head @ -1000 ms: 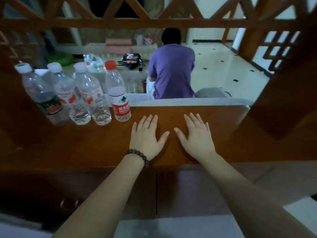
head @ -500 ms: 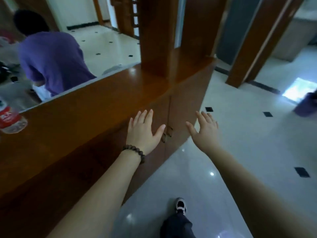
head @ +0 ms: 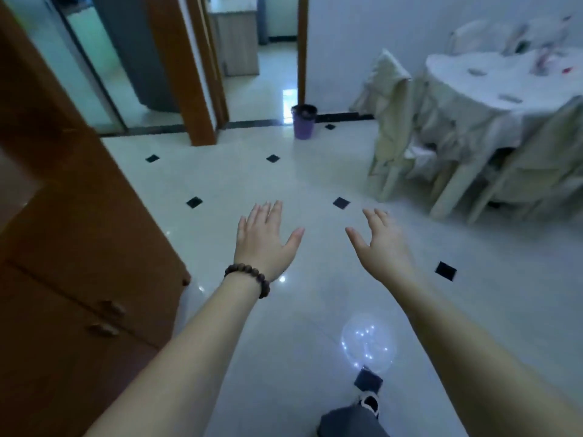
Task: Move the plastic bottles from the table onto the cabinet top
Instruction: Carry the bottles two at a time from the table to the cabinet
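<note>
- White tiled floor, wooden cabinet at left, covered table far right
- left hand and right hand both empty, fingers spread, raised over floor

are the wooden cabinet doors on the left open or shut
Shut: both brown wooden cabinet doors lie flush with the cabinet front, their two handles side by side, and no interior shows.
</note>
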Demonstrator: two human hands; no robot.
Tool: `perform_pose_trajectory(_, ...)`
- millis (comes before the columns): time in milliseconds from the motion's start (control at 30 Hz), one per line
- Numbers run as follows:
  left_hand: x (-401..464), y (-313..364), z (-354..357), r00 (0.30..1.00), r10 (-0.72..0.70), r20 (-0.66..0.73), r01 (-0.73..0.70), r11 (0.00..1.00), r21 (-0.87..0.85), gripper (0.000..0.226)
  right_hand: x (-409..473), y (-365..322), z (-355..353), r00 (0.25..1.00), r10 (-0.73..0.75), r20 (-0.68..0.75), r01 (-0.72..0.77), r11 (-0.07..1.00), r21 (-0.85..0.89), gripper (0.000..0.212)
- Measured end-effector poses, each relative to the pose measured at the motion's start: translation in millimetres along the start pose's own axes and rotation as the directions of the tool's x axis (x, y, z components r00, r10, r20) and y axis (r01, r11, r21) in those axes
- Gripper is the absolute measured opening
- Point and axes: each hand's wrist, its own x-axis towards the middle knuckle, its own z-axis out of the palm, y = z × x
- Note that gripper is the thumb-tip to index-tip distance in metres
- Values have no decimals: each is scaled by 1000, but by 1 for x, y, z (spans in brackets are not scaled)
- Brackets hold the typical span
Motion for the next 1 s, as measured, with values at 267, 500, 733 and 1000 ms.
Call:
perform_pose_trajectory(267, 82, 204, 83, 925, 367, 101, -370, 929, 11, 70, 18, 186, -105, 924, 327, -197, -327, 944, 32, 61)
perform_pose_trajectory(500, 125, 374, 154, 801, 578, 159, -578, 815, -48, 73, 25, 320, -182, 819, 482, -311, -493, 869, 48, 61)
perform_pose_trajectory(733, 145, 487, 215, 715, 670, 200, -669, 739, -85, 72, 25, 418, -235, 719, 583, -378, -610, 790, 57, 60)
perform_pose_trajectory(1000, 197, 572, 276, 682, 693, 233, -687, 717, -121, 72, 69, 504, -261, 679, 639, -361, -662, 746, 75, 59)
